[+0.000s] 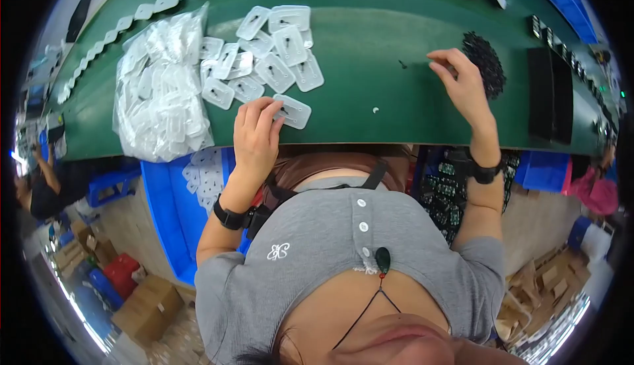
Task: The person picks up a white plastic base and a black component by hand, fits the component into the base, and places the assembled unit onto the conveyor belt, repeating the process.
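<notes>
small black parts too tiny to identify

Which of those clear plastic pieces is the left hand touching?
On the green table, find the loose spread of clear rounded-rectangle plastic pieces right of the clear bag. The touched clear plastic piece lies nearest the table's near edge, alone, under the left hand fingertips.

Clear plastic blister tray and heap of small black parts on the green tabletop.
I see the tray lying flat near the front edge; the black heap sits far right.
</notes>
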Motion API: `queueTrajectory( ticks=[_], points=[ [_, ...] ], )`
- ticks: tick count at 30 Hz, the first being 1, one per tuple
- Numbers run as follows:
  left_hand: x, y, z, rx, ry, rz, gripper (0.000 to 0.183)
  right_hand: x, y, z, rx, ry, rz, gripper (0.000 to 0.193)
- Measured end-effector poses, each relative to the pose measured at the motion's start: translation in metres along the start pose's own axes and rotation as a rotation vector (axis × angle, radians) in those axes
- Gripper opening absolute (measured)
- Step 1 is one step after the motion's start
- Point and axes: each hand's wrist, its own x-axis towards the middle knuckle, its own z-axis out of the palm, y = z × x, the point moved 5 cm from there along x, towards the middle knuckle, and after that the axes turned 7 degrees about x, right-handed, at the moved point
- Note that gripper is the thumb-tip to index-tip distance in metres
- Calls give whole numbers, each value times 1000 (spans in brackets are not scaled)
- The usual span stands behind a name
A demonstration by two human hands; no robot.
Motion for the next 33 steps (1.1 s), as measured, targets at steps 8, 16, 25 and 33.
queueTrajectory(
  ticks=[8, 16, 25, 33],
  points=[
    [-9, 17, 16, 52, -6, 94, 45, -18, -15, 57, -101, 222, -211, 18],
    [24, 44, 49, 61, 0, 157, 45, -17, -15, 68, -382, 367, -315, 8],
    [36, 47, 49, 158, -24, 320, 48, -27, -11, 79, -452, 446, -244, 7],
    [37, 23, 7, 22, 153, 205, 42, -39, -20, 61, -121, 602, -248, 5]
  ],
)
